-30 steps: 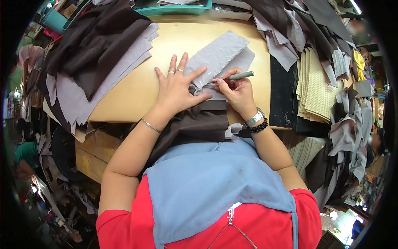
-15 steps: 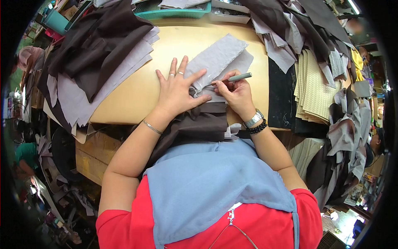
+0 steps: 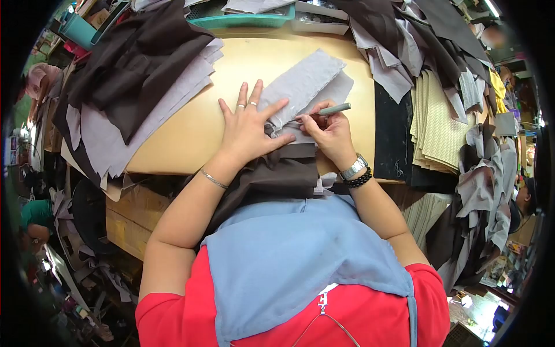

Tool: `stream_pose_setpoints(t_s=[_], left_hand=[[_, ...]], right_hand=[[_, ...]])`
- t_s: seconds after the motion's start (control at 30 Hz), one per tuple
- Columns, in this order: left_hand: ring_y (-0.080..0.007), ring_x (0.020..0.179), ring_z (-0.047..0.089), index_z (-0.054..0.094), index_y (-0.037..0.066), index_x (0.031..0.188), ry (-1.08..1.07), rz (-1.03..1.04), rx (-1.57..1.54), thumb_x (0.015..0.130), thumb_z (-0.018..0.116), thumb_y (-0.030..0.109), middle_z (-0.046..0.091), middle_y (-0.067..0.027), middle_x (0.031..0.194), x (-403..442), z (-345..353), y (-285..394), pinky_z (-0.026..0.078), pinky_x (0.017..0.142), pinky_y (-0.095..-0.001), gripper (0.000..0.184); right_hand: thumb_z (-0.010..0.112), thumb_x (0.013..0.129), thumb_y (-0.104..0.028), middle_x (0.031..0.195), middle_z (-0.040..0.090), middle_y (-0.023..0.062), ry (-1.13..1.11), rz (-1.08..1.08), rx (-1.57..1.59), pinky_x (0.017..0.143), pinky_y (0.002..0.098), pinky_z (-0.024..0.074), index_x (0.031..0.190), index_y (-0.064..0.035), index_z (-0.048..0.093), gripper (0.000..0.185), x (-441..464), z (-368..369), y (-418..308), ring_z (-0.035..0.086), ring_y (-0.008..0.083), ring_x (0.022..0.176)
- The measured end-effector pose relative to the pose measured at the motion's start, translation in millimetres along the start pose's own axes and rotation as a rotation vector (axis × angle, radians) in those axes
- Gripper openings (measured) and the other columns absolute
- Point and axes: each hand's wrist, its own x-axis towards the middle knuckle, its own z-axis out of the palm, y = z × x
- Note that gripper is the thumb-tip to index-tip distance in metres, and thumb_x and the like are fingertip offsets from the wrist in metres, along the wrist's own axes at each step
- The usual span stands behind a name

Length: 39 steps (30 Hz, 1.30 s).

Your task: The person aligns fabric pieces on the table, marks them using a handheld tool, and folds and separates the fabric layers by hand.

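Observation:
My left hand (image 3: 250, 127) lies spread on the left edge of a light grey fabric piece (image 3: 306, 78), its thumb and index finger apart on the cloth. In my right hand (image 3: 330, 132) is a grey-green pen (image 3: 335, 109), its tip end toward the folded fabric edge between my hands. The exact tip is hidden by my fingers. Dark brown fabric (image 3: 283, 173) hangs from the grey piece over the front edge of the tan work board (image 3: 191, 139) toward my lap.
A pile of dark and grey fabric (image 3: 139, 63) covers the left of the board. More cloth (image 3: 399, 34) is heaped at the back right, beside cream woven-texture sheets (image 3: 439, 127). A teal basket (image 3: 243, 21) stands at the back. A cardboard box (image 3: 136, 217) sits below left.
Almost nothing differs. Both hands keep their places on the fabric, with only a tiny shift of the view.

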Motion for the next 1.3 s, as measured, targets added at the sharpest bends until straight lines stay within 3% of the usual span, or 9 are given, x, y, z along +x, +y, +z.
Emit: stream_pose_setpoints(t_s=[0.47,0.77,0.97,1.3], left_hand=[[-0.0457,0.145,0.02,0.056,0.038,0.135,0.02,0.007,0.0,0.068,0.069,0.069,0.028,-0.0222,0.155,0,1,0,0.012,0.101,-0.0799,0.075],[-0.0458,0.145,0.019,0.056,0.037,0.135,0.027,0.011,0.02,0.068,0.068,0.072,0.028,-0.0221,0.155,-1,1,2,0.012,0.1,-0.0799,0.077],[-0.0446,0.145,0.02,0.056,0.038,0.135,0.017,0.018,0.05,0.067,0.069,0.071,0.028,-0.0217,0.155,0,0,1,0.014,0.1,-0.08,0.077],[-0.0459,0.144,0.021,0.056,0.038,0.135,0.013,0.0,0.027,0.066,0.071,0.069,0.03,-0.0228,0.154,1,-2,2,0.014,0.1,-0.0802,0.077]], right_hand=[[0.06,0.093,-0.002,0.094,0.066,0.0089,-0.091,0.102,-0.041,0.075,0.0272,0.0558,0.105,-0.0008,0.05,0.016,8,6,0,0.069,0.0162,0.089],[0.061,0.093,-0.005,0.093,0.064,0.0067,-0.122,0.101,-0.014,0.073,0.0268,0.0562,0.104,-0.0029,0.05,0.015,8,7,4,0.068,0.0152,0.087],[0.063,0.093,-0.007,0.093,0.065,0.006,-0.207,0.237,0.092,0.071,0.0249,0.0548,0.1,-0.0045,0.052,0.014,12,-3,-14,0.069,0.0149,0.087],[0.065,0.092,-0.008,0.088,0.065,0.0025,-0.275,0.2,0.19,0.068,0.0226,0.0516,0.099,-0.0064,0.054,0.013,7,-15,-12,0.066,0.01,0.08]])
